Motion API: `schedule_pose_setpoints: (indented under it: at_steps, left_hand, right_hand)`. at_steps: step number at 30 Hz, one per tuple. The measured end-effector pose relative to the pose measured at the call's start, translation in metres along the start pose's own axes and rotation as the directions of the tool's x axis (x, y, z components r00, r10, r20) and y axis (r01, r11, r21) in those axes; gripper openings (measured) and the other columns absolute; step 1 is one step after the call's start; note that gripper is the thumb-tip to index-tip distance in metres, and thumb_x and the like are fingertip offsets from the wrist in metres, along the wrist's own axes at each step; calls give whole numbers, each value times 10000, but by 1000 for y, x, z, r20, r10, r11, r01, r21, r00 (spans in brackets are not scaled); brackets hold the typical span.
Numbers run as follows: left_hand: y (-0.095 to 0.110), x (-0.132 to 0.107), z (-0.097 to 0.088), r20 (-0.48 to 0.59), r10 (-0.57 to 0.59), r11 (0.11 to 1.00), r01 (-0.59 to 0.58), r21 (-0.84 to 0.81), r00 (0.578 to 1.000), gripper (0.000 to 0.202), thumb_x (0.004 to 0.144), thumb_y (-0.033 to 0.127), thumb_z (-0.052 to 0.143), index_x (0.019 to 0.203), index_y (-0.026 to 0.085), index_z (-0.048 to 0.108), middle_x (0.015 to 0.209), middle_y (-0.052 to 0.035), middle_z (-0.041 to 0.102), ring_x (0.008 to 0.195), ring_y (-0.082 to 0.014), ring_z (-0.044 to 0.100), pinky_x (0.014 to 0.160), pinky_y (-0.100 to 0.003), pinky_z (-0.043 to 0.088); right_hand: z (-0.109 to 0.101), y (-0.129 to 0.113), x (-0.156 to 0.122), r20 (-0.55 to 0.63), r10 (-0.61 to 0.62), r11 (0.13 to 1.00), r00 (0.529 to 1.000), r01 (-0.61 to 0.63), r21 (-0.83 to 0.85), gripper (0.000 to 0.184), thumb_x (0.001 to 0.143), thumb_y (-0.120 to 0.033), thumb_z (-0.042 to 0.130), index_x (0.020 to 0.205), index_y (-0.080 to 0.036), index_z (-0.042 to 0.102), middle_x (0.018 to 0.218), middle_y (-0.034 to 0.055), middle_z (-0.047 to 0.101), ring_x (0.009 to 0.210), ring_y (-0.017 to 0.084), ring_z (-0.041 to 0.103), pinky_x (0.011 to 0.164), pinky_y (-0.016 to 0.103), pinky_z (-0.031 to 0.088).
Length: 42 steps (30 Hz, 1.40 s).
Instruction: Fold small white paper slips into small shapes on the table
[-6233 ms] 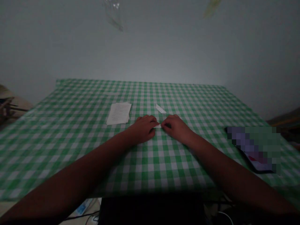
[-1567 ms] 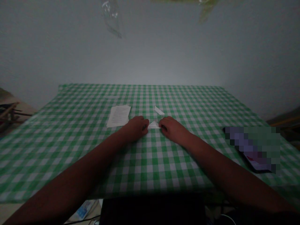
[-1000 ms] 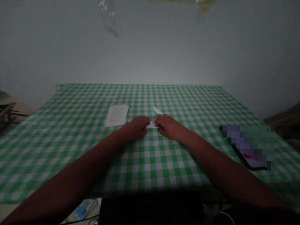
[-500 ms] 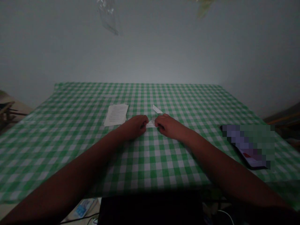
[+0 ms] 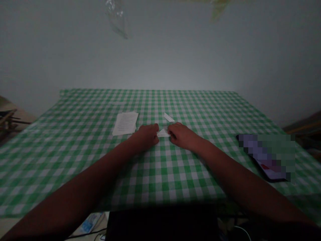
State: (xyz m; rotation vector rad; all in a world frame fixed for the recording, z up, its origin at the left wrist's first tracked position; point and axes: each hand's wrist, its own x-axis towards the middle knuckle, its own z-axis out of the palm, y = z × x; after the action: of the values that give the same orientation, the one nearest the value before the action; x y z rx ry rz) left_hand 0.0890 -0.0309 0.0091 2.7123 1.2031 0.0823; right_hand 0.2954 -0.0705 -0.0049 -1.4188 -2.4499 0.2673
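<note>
A small piece of folded white paper lies low over the checked cloth, its middle showing as a triangle between my two hands. My left hand is closed on its left end, fingers curled. At the right end my right hand pinches it between thumb and fingers. The paper's ends are hidden by my fingers. Just beyond my right hand lies another narrow folded strip of printed paper. To the left of my left hand is a stack of printed sheets.
A green-and-white checked tablecloth covers the table. A phone, partly blurred out, lies at the right. Behind the table rises a pale wall. Under the front edge, cables and a blue-and-white packet show on the floor.
My left hand has turned slightly, its fingers now closer over the paper's left end. A clearer triangle of the folded paper shows between my hands. The whole view has shifted a little.
</note>
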Motion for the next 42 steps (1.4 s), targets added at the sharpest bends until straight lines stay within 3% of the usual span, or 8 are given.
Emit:
schedule_pose_setpoints:
  at_steps: [11, 15, 22, 29, 36, 42]
  left_hand:
    - [-2, -2, 4, -21, 77, 995, -76, 57, 997, 157, 835, 185, 508, 979, 161, 566, 924, -82, 660, 878, -224, 615, 795, -342, 451]
    - [-2, -4, 6, -51, 105, 994, -103, 38, 993, 172, 837, 212, 520, 988, 148, 572, 921, -84, 644, 866, -226, 601, 803, -359, 457]
    - [-4, -3, 13, -149, 151, 988, -153, -4, 977, 174, 886, 312, 552, 932, 148, 585, 927, -83, 598, 870, -214, 565, 803, -350, 462]
    - [-9, -2, 15, -185, 173, 979, -190, -75, 967, 158, 898, 309, 567, 891, 155, 601, 918, -70, 580, 906, -207, 551, 842, -350, 455]
    - [-11, -1, 16, -210, 199, 974, -216, -61, 957, 179, 919, 305, 544, 844, 155, 607, 871, -59, 573, 861, -192, 538, 803, -331, 440]
    - [-8, 0, 17, -194, 255, 958, -275, -81, 947, 217, 950, 280, 491, 839, 148, 621, 833, -55, 574, 828, -180, 536, 768, -315, 427]
  right_hand:
    - [-9, -4, -11, 43, 99, 994, 994, -100, 35, 104, 822, -211, 588, 922, -187, 579, 869, 52, 629, 839, 194, 543, 740, 306, 416]
    - [-7, -2, -12, 14, 125, 992, 992, -126, 21, 88, 847, -256, 616, 890, -179, 611, 872, 64, 630, 878, 205, 546, 787, 320, 424]
    - [-1, -1, -9, -33, 80, 997, 996, -79, 15, 23, 834, -191, 636, 839, -174, 649, 850, 67, 640, 891, 214, 560, 812, 326, 437]
    - [7, 5, -7, -133, 90, 995, 987, -81, 65, 122, 881, -190, 569, 783, -186, 642, 787, 60, 644, 794, 198, 574, 814, 357, 431]
    - [6, 3, -7, -176, 141, 968, 974, -98, 233, 64, 790, -218, 693, 786, -201, 631, 763, 26, 648, 740, 182, 581, 734, 339, 439]
    - [11, 1, -7, -167, 335, 806, 927, -190, 560, 107, 777, -227, 680, 866, -210, 622, 757, -2, 654, 666, 148, 603, 633, 293, 467]
